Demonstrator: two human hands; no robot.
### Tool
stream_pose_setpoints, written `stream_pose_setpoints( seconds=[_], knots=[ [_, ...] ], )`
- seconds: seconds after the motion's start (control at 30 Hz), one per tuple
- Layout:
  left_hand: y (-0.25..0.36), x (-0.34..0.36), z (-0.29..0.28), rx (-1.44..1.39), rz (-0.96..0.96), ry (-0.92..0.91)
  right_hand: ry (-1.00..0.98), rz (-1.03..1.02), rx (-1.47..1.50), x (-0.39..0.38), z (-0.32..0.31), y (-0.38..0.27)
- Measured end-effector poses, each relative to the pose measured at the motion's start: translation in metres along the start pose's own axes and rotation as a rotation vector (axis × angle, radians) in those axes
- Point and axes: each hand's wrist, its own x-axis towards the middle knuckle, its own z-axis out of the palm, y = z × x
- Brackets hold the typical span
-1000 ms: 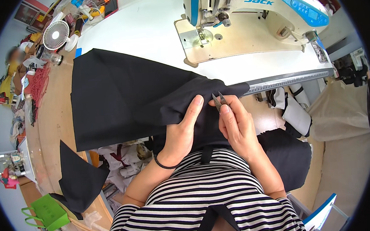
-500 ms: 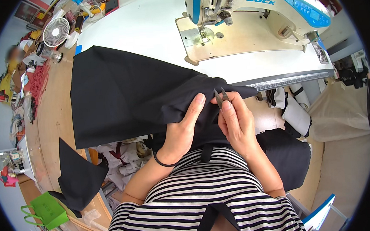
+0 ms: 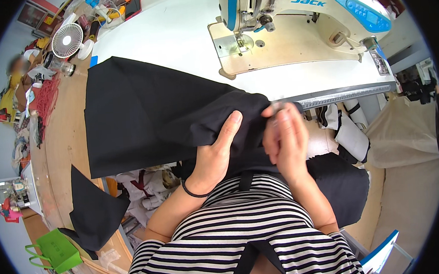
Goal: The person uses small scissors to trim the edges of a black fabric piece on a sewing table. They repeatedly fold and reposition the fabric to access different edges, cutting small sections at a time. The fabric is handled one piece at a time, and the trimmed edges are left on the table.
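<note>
A large piece of black fabric (image 3: 132,112) lies over the table's front part and hangs toward my lap. My left hand (image 3: 216,154) grips its near edge, thumb on top and the other fingers hidden beneath the cloth. Right of it, my right hand (image 3: 287,138) is smeared by motion, its fingers curled in. A blurred grey shape at those fingertips is a pair of thread snips (image 3: 278,105), whose two pointed blades show clearly in the earlier picture. The snips are close to the fabric's right end; whether they touch it I cannot tell.
A white and blue sewing machine (image 3: 303,21) stands at the back right. A ruler strip (image 3: 345,95) runs along the table's front edge. At left are a small white fan (image 3: 68,40), a black fabric piece (image 3: 98,209) and a green bag (image 3: 58,250). Black cloth (image 3: 338,187) lies at lower right.
My right hand has shifted right and slightly up with the thread snips, away from my left hand. The left hand and the fabric have barely moved.
</note>
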Motion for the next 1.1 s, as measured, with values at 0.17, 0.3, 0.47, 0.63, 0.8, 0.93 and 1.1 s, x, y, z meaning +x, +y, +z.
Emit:
stream_pose_setpoints(
  seconds=[0.17,0.3,0.47,0.63,0.8,0.93,1.1],
  knots=[
    [-0.001,-0.001,-0.001,0.015,-0.010,0.024,-0.075,-0.012,-0.140,-0.003,-0.005,-0.007],
    [-0.002,0.000,-0.002,0.064,0.064,-0.020,-0.133,0.053,-0.350,-0.008,0.004,-0.010],
    [-0.001,-0.003,0.000,0.086,0.096,-0.005,-0.135,0.043,-0.390,-0.007,0.004,-0.012],
    [-0.001,-0.002,-0.001,0.096,0.120,-0.021,-0.126,0.056,-0.393,-0.008,0.006,-0.013],
    [-0.002,-0.002,-0.004,0.134,0.147,-0.033,-0.130,0.071,-0.366,-0.006,0.006,-0.013],
    [0.000,-0.005,-0.001,0.103,0.098,0.003,-0.066,-0.008,-0.070,-0.006,0.002,-0.001],
    [-0.002,-0.004,-0.004,0.126,0.092,-0.002,0.052,-0.194,-0.157,0.003,-0.006,0.000]
  ],
)
